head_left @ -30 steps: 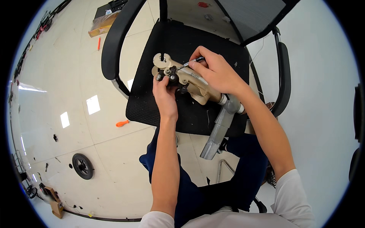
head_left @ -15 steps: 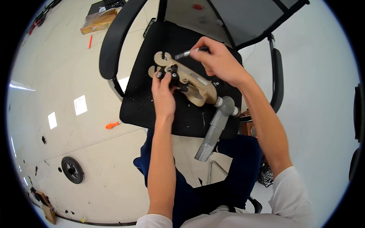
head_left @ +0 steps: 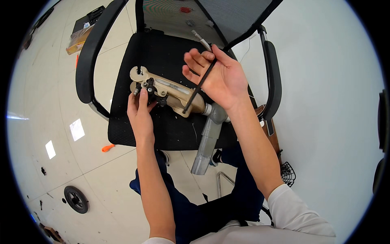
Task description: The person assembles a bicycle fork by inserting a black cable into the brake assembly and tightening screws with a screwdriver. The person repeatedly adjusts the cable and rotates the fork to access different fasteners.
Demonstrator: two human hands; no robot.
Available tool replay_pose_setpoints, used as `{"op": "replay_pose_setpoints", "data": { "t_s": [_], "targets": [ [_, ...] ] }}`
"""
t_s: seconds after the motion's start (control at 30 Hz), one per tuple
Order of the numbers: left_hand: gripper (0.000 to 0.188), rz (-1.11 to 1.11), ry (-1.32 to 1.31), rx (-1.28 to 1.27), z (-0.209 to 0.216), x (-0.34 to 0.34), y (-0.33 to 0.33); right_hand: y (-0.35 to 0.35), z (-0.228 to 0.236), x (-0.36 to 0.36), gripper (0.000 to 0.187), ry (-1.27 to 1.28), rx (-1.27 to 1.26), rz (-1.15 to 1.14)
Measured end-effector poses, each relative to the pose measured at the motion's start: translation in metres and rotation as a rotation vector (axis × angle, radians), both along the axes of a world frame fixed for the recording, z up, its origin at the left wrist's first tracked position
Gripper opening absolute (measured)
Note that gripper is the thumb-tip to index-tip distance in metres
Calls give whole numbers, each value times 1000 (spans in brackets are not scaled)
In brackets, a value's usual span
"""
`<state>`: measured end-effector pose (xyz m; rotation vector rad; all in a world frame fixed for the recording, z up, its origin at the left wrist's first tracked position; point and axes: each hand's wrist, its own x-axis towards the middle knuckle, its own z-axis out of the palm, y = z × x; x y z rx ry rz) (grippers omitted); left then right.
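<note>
On my feed, the tan metal fork [head_left: 174, 99] lies slantwise across the black chair seat [head_left: 170, 57], its slotted ends toward the upper left. At its lower right it runs into a grey elbowed tube [head_left: 206, 138], whose free end juts out past the seat's front edge. A black bolted mechanism [head_left: 150, 88] sits on the fork near the slotted ends, and I have my left hand [head_left: 140, 122] closed on it, thumb on the near side. My right hand [head_left: 222, 81] is turned palm up above the fork, fingers half curled, lightly gripping a tool with a long black rod [head_left: 203, 80] and a silver shank [head_left: 201, 40]; the rod slants down in front of the fork's lower end, and whether it touches I can't tell. Around the seat I see the mesh backrest [head_left: 248, 18] and two black armrests [head_left: 93, 44]. On the tiled floor to my left are an orange-handled screwdriver [head_left: 108, 148] and, farther down, a black wheel [head_left: 76, 199]. A black wire basket [head_left: 288, 174] stands at the right.
</note>
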<state>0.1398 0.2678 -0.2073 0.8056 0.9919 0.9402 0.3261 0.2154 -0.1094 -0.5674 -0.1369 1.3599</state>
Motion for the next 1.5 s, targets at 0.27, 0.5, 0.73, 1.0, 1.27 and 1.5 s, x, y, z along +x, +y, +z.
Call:
{"op": "replay_pose_setpoints", "data": {
  "t_s": [0.27, 0.5, 0.73, 1.0, 1.27, 1.5],
  "targets": [
    [38, -13, -47, 5, -5, 0, 1, -6, 14, -5, 36, -63, 13, 17],
    [34, -29, -88, -30, -5, 0, 6, -2, 15, 1, 33, -200, -64, 114],
    [29, -89, -101, -38, 1, 1, 6, 30, 18, -19, 34, -1592, -380, 440],
    [29, -120, -73, -20, 3, -2, 8, 66, 12, -17, 38, -2029, -236, 644],
    [31, -107, -150, -2, 1, -2, 8, 78, 19, -14, 38, -2124, -49, 750],
    [31, -154, -118, -5, -2, -6, 7, 92, 29, -22, 39, -2335, 19, 929]
  ]
}}
